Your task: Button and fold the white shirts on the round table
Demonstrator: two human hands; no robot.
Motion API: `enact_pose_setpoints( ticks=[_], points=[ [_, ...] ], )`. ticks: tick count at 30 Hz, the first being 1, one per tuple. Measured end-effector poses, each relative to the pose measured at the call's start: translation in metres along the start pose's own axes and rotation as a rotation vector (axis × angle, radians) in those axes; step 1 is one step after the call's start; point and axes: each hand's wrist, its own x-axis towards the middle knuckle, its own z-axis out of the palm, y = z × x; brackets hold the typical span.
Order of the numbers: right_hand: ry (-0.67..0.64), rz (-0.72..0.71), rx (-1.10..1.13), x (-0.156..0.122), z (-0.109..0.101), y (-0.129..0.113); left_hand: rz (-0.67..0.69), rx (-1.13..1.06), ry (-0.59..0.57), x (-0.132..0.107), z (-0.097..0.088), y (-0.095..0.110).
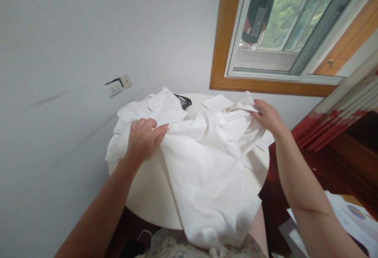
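A white shirt [203, 167] lies spread over a round white table [144, 195], its lower end hanging over the near edge onto my lap. My left hand [144, 138] pinches the shirt's upper left part between thumb and fingers. At the upper right, my right hand [267, 115] grips a bunched fold of the same shirt. Buttons show faintly along the shirt's front. Behind my left hand sits another heap of white cloth [147, 108]; where it ends and the shirt begins is hard to see.
A black-and-white striped item [183, 102] pokes out at the table's back. The wall has a socket [113, 88]. A wood-framed window [220, 80] is at the upper right, with a red-and-white curtain [313, 128] beside it. Papers [351, 218] lie at the lower right.
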Motion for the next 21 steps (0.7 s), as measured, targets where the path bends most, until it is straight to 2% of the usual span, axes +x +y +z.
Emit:
enact_pose_setpoints(
  ticks=[1,4,6,9,13,16,18,21],
  points=[
    [-0.062,0.007,-0.009,-0.006,0.011,-0.004,0.041,-0.014,-0.065,-0.003,0.005,-0.001],
    [-0.362,-0.038,0.046,-0.030,0.043,-0.012,0.168,-0.095,-0.286,-0.017,0.023,-0.003],
    [-0.462,-0.078,0.128,-0.047,0.054,-0.013,0.188,-0.131,-0.400,-0.026,0.032,-0.002],
    [-0.438,-0.093,0.221,-0.062,0.049,-0.006,0.133,-0.088,-0.468,-0.020,0.038,0.001],
    [-0.373,0.001,0.321,-0.060,0.036,-0.002,0.080,-0.093,-0.447,0.023,0.056,0.008],
    [-0.331,0.075,0.419,-0.052,0.036,-0.017,-0.044,-0.209,-0.467,0.056,0.084,0.016],
    [-0.316,0.078,0.469,-0.048,0.037,-0.033,-0.136,-0.344,-0.544,0.067,0.105,0.022],
    [-0.429,0.004,0.595,-0.046,0.034,-0.048,-0.231,-0.483,-0.638,0.072,0.131,0.028]
  ],
)
